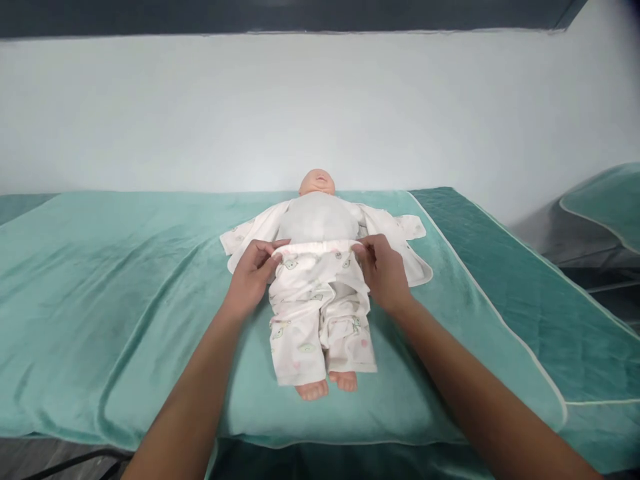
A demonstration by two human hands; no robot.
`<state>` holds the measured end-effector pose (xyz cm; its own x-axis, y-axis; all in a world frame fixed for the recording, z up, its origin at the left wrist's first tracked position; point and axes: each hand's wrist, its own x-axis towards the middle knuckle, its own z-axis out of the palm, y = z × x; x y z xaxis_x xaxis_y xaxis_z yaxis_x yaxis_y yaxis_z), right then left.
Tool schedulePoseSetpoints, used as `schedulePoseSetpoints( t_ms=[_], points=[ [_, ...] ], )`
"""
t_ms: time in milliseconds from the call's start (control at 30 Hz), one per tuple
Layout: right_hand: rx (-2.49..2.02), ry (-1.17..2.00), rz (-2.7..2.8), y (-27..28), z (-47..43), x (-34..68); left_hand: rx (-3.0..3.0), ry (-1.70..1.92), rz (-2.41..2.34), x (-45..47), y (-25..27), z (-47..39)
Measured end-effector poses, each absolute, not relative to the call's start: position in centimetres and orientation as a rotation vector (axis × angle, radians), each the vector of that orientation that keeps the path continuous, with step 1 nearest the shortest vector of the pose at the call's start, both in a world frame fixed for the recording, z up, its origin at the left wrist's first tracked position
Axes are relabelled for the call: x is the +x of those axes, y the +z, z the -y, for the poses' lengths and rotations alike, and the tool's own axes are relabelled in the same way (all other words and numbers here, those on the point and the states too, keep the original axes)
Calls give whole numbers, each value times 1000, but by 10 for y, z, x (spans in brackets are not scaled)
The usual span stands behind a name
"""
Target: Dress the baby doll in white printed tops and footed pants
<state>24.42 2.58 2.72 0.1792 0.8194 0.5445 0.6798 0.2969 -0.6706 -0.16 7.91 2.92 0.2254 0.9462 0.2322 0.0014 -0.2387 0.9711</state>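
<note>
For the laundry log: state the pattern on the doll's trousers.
White trousers with small scattered prints in grey-green and pale pink; head view shows it.

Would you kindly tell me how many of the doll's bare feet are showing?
2. The left-hand foot and the right-hand foot lie side by side, poking out of the trouser legs at the near end of the baby doll. Nothing hides them.

A bed [510, 280] is seen running across the view against a pale wall. It is covered by a teal blanket [125, 280] edged with light piping, which is spread flat with soft folds at the left. A baby doll [320, 220] is laid face up on the blanket near its middle, with an opened white jacket [400, 240] spread under it.
</note>
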Motion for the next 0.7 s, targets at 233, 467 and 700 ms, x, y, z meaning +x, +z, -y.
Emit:
schedulePoseSetpoints(
  t_ms=[233,467,700],
  points=[
    [-1507,396,1491,52,-74,248,1363,1304,-1167,18,16,-129],
    [-1218,1048,1262,21,-75,265,1463,1209,-1244,18,3,-136],
    [-973,1412,1290,22,-69,290,1563,1210,-1231,15,-3,-136]
  ],
)
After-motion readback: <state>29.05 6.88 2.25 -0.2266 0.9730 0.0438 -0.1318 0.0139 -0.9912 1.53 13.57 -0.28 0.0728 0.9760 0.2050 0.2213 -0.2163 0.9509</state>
